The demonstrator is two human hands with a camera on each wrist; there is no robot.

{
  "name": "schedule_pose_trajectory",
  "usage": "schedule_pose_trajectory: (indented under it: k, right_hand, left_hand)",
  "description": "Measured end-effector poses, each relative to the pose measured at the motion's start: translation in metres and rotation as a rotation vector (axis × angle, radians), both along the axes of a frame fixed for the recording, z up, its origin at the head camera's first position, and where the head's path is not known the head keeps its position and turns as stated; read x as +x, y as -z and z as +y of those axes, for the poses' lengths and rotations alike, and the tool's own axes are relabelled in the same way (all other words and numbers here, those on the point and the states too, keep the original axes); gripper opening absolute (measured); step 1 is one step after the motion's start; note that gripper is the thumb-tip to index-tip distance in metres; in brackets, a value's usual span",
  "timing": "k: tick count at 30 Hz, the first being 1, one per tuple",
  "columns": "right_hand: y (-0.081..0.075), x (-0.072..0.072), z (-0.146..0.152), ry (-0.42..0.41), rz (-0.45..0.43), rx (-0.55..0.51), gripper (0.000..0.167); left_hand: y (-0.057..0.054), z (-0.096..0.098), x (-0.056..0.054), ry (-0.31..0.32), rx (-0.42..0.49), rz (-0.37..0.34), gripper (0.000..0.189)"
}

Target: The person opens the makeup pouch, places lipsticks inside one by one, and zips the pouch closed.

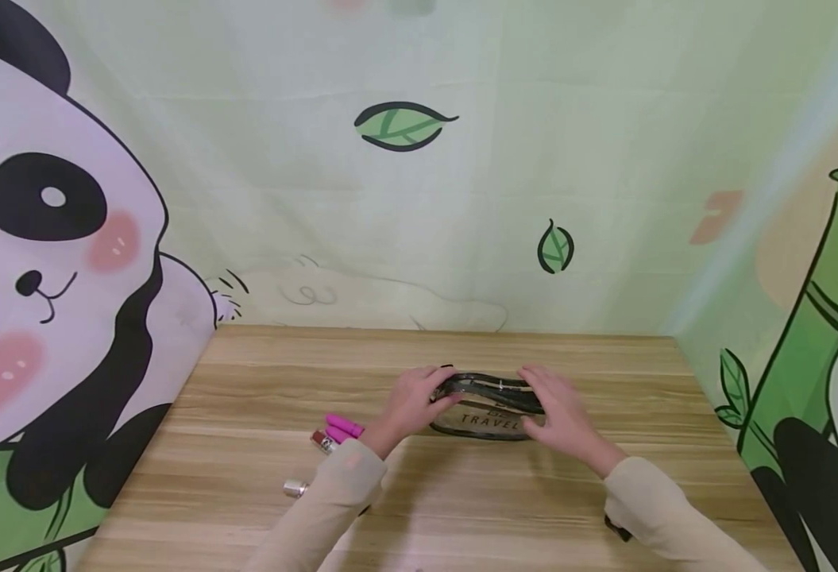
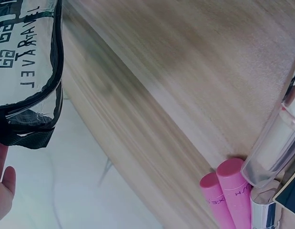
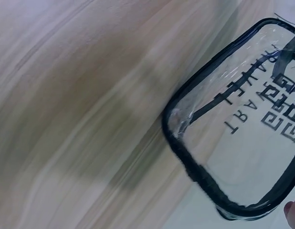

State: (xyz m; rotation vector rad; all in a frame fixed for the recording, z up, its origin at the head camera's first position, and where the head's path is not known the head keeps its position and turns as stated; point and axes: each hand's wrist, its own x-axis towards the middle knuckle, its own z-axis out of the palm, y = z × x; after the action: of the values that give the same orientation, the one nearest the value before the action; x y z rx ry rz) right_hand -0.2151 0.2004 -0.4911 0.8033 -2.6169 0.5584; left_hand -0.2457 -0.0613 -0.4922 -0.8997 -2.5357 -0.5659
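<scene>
Head view, pouch [image 1: 486, 411]: was held right of pink tubes [image 1: 345, 426].
Left hand [image 1: 415, 401], right hand [image 1: 561, 413]: pouch ends were pinched between thumb and fingers.
Hazard: buckling was risked by uneven squeezing of the soft-looking rim [image 1: 493, 393].

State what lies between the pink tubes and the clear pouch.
In the head view, the left hand; in the left wrist view, bare wooden tabletop between pouch and pink tubes.
</scene>
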Motion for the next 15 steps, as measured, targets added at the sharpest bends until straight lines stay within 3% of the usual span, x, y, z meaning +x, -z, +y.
schedule_pose_trajectory:
  k: [15]
  right_hand:
    - [-0.0052,0.0033,-0.0111,-0.038,-0.034,-0.04,0.067]
  left_hand:
    - [-0.0068,0.0044,0.0048,0.015,-0.088,0.042,0.04]
